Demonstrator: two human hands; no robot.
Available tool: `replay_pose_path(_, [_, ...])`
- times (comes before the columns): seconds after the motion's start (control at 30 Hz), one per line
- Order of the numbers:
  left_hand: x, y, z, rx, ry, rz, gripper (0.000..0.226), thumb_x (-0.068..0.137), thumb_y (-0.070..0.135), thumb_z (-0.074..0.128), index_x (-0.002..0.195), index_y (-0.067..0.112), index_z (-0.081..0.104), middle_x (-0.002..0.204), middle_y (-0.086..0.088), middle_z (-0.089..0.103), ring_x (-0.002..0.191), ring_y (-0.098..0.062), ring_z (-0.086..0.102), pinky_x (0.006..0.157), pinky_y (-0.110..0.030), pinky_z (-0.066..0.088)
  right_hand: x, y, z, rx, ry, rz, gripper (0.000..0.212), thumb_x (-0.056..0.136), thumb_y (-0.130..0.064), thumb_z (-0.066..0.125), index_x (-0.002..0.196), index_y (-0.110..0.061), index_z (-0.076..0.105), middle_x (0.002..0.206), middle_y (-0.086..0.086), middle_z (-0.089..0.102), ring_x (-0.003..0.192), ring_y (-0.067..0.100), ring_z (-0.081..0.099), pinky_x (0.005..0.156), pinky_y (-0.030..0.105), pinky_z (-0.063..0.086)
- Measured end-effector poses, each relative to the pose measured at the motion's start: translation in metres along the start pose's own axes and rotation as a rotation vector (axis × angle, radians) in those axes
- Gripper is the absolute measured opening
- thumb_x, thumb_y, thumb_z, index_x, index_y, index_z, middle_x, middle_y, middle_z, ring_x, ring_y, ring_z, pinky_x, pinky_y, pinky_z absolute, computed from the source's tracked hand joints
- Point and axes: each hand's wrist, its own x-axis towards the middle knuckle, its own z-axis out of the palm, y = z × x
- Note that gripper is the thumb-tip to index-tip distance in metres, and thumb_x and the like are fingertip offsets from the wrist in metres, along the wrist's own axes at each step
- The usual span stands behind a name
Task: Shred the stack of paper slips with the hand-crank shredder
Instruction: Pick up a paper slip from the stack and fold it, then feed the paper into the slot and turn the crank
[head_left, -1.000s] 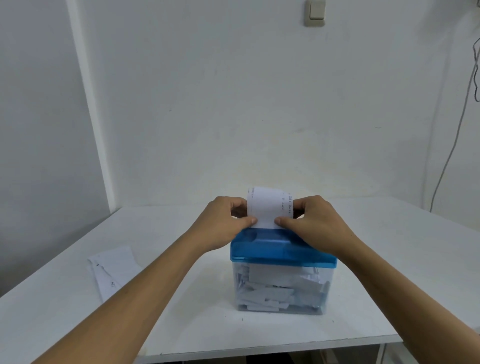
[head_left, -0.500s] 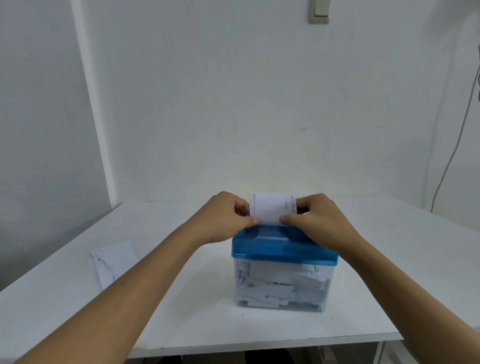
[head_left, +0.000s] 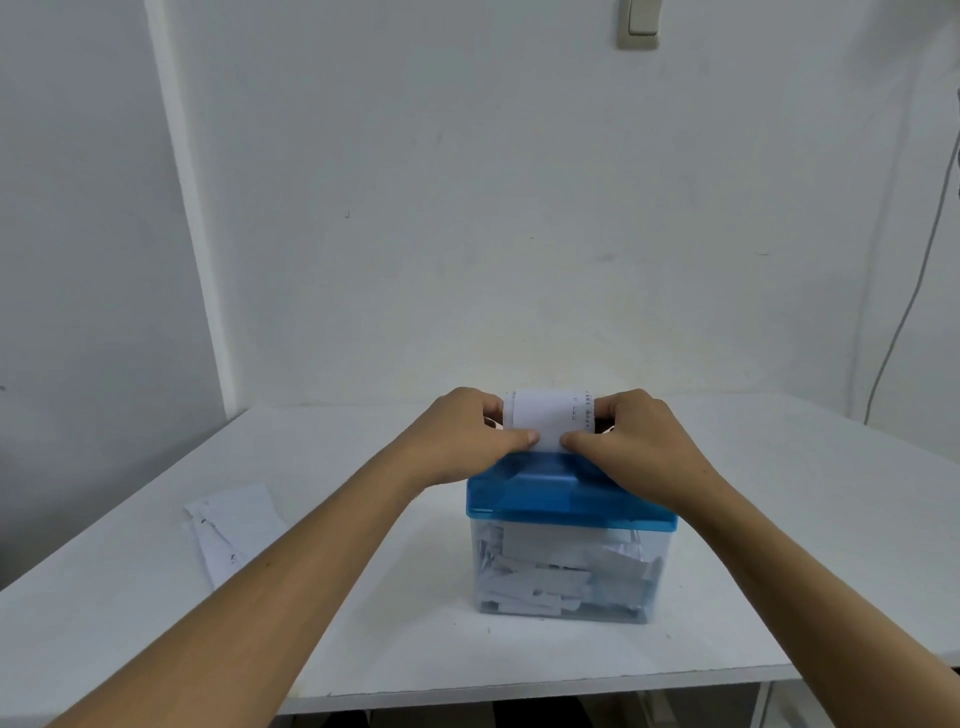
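Both thumbs have drawn closer together across the face of the paper slip (head_left: 540, 415) over the last second, and the slip looks to stand a little lower above the shredder (head_left: 566, 496) than it did, though the camera has shifted too, so I would not swear to it.

The left hand (head_left: 462, 436) pinches the slip's left edge between thumb and curled fingers. The right hand (head_left: 639, 447) pinches its right edge the same way. Between them the slip stands upright, its lower edge meeting the blue top of the shredder, which sits toward the front edge of the bench (head_left: 779, 519), about midway along it. The clear bin (head_left: 566, 577) below the blue top already holds a good heap of white strips. The stack of paper slips (head_left: 234, 525) yet to be done lies flat near the left edge of the bench, well apart from the shredder.

My reading is that this is the feeding step: one slip is being lined up and pressed down into the slot. The crank is not visible from here; it may be hidden behind the right hand. Next, I judge, the slip must go in square so that the cutters catch it. Then one hand has to let go and find the crank while the other steadies the paper or the box. Several slips remain, so the job is partway along.
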Motion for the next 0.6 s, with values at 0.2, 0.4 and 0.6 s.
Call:
replay_pose_path(0.2, [-0.007,-0.006,0.036,-0.279,0.129,-0.037,0.016,0.096,0.036,0.066,0.108,0.026,0.070,0.093,0.015,0.068,0.085,-0.003,0.064,0.072,-0.017,0.052,0.001,-0.001,-0.001,-0.053,0.006,-0.027,0.026,0.086,-0.034,0.067,0.089,-0.009,0.073,0.080,0.004,0.073,0.072,0.022,0.068,0.068,0.041,0.061])
replay_pose_path(0.4, [-0.005,-0.010,0.040,-0.345,0.126,-0.035,0.014,0.098,0.033,0.064,0.111,0.027,0.065,0.097,0.017,0.064,0.089,0.000,0.059,0.075,-0.017,0.048,-0.019,0.035,-0.024,0.115,0.310,-0.040,0.021,0.103,-0.016,0.047,0.106,-0.031,0.062,0.099,-0.011,0.066,0.090,0.003,0.060,0.070,0.014,0.046])
replay_pose_path(0.6, [-0.004,-0.015,0.044,-0.374,0.147,-0.011,0.027,0.098,0.030,0.064,0.124,0.023,0.067,0.107,0.013,0.066,0.093,0.001,0.059,0.081,-0.018,0.048,-0.058,0.097,-0.010,-0.189,-0.030,-0.027,0.074,0.091,0.011,0.045,0.150,-0.031,0.035,0.153,-0.005,0.042,0.140,0.013,0.040,0.115,0.033,0.034])
